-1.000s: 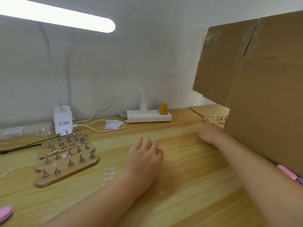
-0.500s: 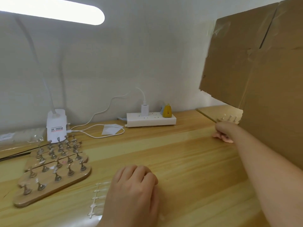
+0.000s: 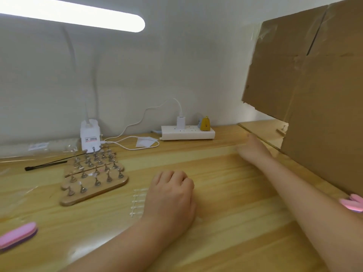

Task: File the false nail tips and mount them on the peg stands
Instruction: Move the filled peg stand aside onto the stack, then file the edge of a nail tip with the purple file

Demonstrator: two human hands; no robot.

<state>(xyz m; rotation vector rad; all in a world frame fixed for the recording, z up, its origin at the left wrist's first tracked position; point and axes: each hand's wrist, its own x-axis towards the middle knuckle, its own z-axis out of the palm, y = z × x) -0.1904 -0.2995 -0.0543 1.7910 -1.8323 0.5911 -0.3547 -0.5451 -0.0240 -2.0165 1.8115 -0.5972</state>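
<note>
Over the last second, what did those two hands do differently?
The right hand drew back from the peg stand by the cardboard; whether its grip holds anything is unclear. The left hand curled its fingers beside the strip of nail tips. The wooden peg boards and pink file stayed put.

peg stands (image 3: pixel 94 177) left | nail tips (image 3: pixel 137 201) beside | power strip (image 3: pixel 187 132) behind
</note>
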